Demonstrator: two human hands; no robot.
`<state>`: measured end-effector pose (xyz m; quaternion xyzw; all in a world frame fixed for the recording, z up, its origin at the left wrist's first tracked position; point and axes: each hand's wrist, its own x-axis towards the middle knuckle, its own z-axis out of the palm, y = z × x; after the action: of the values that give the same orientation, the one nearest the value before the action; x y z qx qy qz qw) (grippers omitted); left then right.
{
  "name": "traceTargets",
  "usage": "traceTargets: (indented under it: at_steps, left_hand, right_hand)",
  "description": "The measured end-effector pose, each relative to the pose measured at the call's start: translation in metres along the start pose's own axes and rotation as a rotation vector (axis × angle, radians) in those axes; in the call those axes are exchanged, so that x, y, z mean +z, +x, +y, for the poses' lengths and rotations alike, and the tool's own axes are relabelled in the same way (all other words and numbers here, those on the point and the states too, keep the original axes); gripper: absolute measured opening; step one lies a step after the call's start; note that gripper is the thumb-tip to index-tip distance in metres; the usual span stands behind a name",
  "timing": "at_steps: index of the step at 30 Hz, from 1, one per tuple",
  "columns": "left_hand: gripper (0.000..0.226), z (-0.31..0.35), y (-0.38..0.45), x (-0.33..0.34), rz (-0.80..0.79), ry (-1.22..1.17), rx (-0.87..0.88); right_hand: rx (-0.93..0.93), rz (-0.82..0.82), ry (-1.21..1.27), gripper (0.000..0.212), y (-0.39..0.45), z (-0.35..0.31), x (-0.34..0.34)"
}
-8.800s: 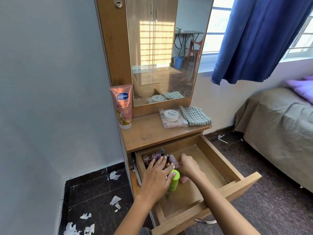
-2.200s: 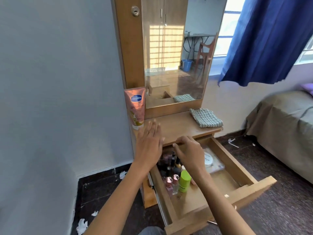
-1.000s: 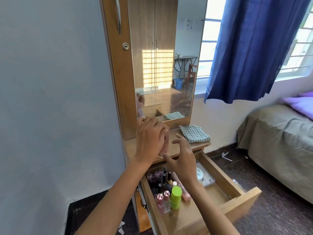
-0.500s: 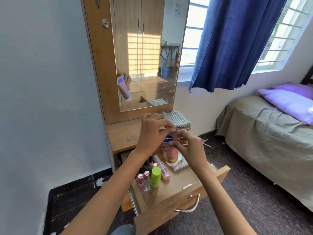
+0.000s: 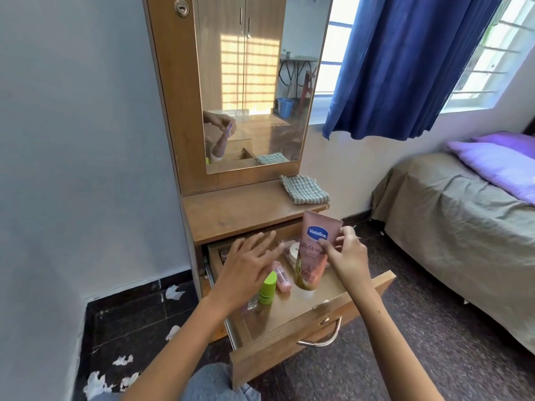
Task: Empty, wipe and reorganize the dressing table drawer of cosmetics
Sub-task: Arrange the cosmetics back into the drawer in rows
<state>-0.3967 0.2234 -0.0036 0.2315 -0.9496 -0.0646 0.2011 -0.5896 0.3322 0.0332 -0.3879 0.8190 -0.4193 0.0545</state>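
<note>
My right hand grips a pink lotion tube by its right side, holding it cap-down over the open wooden drawer. Spread flat with straight fingers, my left hand hovers over the drawer's left part and holds nothing. Beside that hand in the drawer stand a green-capped bottle and a pink bottle. A white round jar lies behind the tube. Other small bottles are hidden under my left hand.
A folded checked cloth lies on the dressing table top below the mirror. Torn white tissue scraps litter the dark floor at left. A bed stands at right, under a blue curtain.
The tube has passed from my left hand to my right hand and come down over the drawer. My left hand let go and spread open to the left.
</note>
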Motion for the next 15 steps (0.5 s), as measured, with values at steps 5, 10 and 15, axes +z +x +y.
traceTargets:
  at_steps: [5,10,15]
  left_hand:
    - [0.051,-0.015,-0.012,0.025,-0.185,0.142,0.072]
    - [0.058,-0.023,-0.019,0.039,-0.200,0.120,0.092]
    - [0.056,-0.025,-0.022,0.043,-0.191,0.119,0.090]
  right_hand:
    - [0.202,-0.087,-0.041,0.046,-0.003,0.016,0.010]
    - [0.331,-0.167,-0.149,0.062,-0.006,0.023,0.024]
    - [0.332,-0.357,-0.538,0.056,-0.004,0.018,0.021]
